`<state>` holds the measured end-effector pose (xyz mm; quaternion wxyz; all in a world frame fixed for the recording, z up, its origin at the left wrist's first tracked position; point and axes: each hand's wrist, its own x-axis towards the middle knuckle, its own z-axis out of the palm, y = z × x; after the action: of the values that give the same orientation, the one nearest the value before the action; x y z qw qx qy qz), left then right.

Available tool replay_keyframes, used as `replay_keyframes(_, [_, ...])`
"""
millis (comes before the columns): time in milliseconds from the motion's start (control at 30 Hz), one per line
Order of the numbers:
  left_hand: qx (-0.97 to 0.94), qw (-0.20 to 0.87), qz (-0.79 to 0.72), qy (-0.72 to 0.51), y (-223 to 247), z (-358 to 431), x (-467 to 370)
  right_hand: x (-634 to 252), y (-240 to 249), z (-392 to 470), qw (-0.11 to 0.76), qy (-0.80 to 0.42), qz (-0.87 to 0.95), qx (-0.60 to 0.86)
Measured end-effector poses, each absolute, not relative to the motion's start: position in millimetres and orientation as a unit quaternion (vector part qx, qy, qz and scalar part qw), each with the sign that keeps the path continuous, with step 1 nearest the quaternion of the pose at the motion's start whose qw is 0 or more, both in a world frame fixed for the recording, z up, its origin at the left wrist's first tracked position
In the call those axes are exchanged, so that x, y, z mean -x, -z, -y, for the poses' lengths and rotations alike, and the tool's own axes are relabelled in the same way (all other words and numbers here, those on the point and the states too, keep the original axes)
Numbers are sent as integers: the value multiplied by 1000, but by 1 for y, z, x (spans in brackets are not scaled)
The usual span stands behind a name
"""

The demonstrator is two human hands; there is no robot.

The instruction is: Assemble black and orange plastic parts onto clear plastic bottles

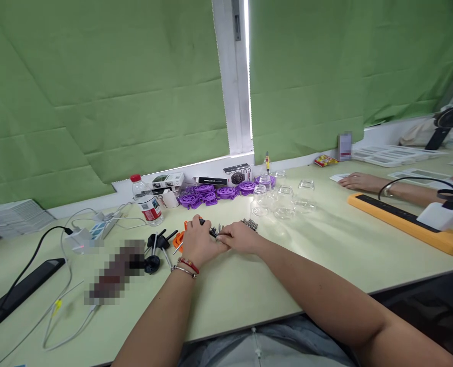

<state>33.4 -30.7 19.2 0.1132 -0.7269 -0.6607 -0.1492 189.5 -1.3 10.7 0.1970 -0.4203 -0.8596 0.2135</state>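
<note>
My left hand [201, 240] is closed around a slim black part [213, 232], which shows between its fingers. Fingertips of my right hand [239, 237] are pinched together at the near end of that part; what they grip is hidden. Orange plastic parts [178, 239] lie just left of my left hand, partly covered by it. Further left are several black pieces with metal rods [160, 240]. Small metal springs [250, 223] lie behind my right hand.
Purple plastic parts [205, 195] are piled by the wall, near a red-capped bottle [148, 201] and printed boxes [238, 175]. Glass jars [285, 202] stand right of centre. A yellow power strip [402, 219], another person's hand [358, 181], cables and a black phone [23, 288] lie around.
</note>
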Motion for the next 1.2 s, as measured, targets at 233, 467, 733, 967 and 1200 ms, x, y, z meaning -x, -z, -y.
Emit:
replay_keyframes(233, [711, 84, 689, 111, -13, 22, -22, -203, -21, 3, 129, -271, 825, 479])
replay_keyframes(467, [702, 39, 707, 79, -6, 16, -14, -227, -35, 0, -19, -266, 854, 448])
replay_keyframes(733, [781, 74, 596, 172, -15, 23, -25, -236, -41, -3, -62, -284, 859, 421])
replay_keyframes(967, [846, -164, 488, 137, 0, 28, -42, -236, -43, -3, -63, -255, 876, 405])
replay_keyframes(1200, [848, -169, 481, 149, 8, 19, -38, -240, -41, -7, -83, -268, 868, 410])
